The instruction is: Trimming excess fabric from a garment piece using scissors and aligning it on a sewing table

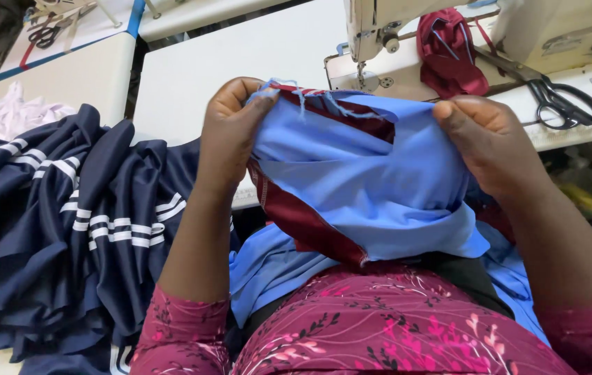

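**Both hands hold up a blue and maroon garment piece at the sewing station**

From the head camera we see a pile of navy garments (pixel 67 229) with white stripes heaped on the white surface (pixel 192 76) to the left. Ahead stands a cream sewing machine (pixel 379 28), with a bundle of maroon fabric (pixel 452 55) beside it and black scissors (pixel 563 101) lying to the right. A second pair of scissors (pixel 46 33) rests far off at the upper left.

The blue and maroon cloth (pixel 358 180) hangs between the hands, above the lap and in front of the machine. Our left hand (pixel 230 132) pinches its frayed upper corner in a closed grip; our right hand (pixel 487 139) clamps the opposite edge likewise. The cloth looks smooth and thin, with loose threads along the top.
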